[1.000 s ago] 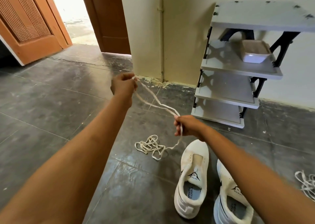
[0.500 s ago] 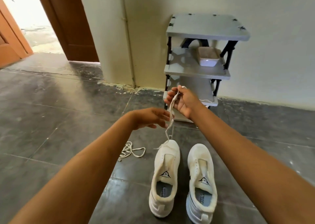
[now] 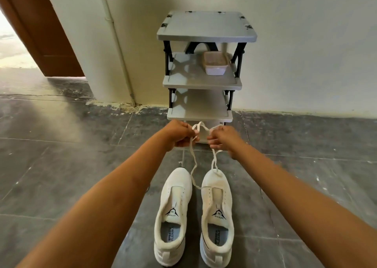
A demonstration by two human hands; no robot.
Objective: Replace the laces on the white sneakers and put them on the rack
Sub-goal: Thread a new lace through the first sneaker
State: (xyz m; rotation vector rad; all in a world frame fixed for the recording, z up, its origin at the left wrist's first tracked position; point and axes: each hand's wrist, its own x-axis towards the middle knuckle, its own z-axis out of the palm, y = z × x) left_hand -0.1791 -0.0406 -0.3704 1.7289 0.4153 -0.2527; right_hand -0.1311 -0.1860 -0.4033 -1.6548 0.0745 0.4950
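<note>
Both hands (image 3: 201,136) grip lace (image 3: 193,165) above sneakers (image 3: 194,212).

Head-worn view, forward and down

The left sneaker (image 3: 173,212) reads "SPEED" under an "S" emblem on its tongue, "SPEED FLEXIBLE" on its insole. The right sneaker (image 3: 217,212) carries the same wording in both spots.

two bare forearms, no sleeves; left hand (image 3: 179,134), right hand (image 3: 223,138) without rings.
</note>
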